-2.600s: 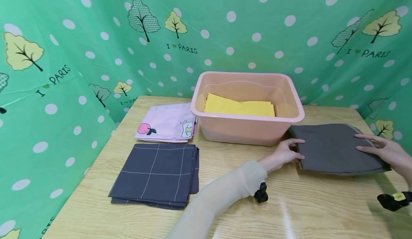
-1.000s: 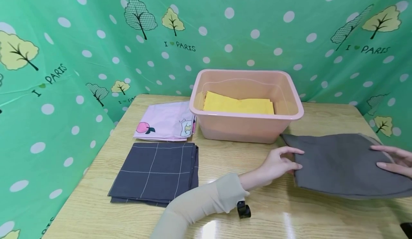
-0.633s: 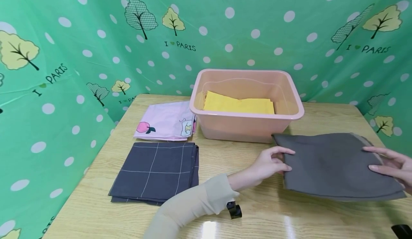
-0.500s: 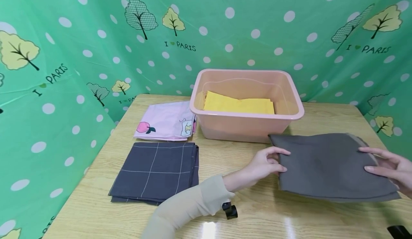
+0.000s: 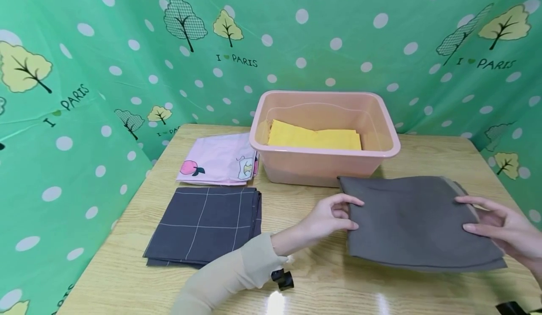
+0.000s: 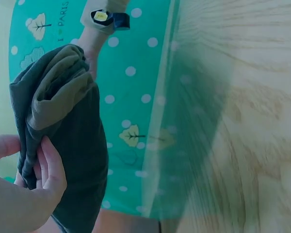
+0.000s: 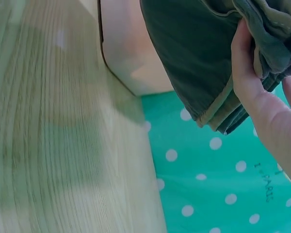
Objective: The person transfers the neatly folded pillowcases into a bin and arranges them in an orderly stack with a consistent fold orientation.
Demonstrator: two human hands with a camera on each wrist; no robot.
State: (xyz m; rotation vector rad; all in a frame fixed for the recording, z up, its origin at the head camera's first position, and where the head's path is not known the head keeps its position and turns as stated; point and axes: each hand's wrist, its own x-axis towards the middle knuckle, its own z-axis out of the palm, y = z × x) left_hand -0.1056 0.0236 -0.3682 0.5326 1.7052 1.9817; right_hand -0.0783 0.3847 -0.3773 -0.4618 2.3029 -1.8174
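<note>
A folded dark grey cloth (image 5: 410,225) hangs a little above the table, in front and to the right of the pink bin. My left hand (image 5: 330,218) pinches its left edge, fingers on top. At the opposite side my right hand (image 5: 504,225) grips the right edge. In the left wrist view the cloth's layered folds (image 6: 63,102) show between thumb and fingers. From the right wrist, several stacked layers of the cloth (image 7: 194,58) appear, with a finger of the hand laid along them. Parts of both hands are hidden under the cloth.
A pink plastic bin (image 5: 313,166) stands at the back, with a folded yellow cloth (image 5: 315,138) inside. Left of it lie a folded pink printed cloth (image 5: 220,159) and a folded navy checked cloth (image 5: 203,225). A green dotted curtain (image 5: 296,32) surrounds the wooden table (image 5: 330,282).
Both hands have lifted the grey cloth off the table and drawn it toward the front, then carried it left. The bin and other cloths keep their places.
</note>
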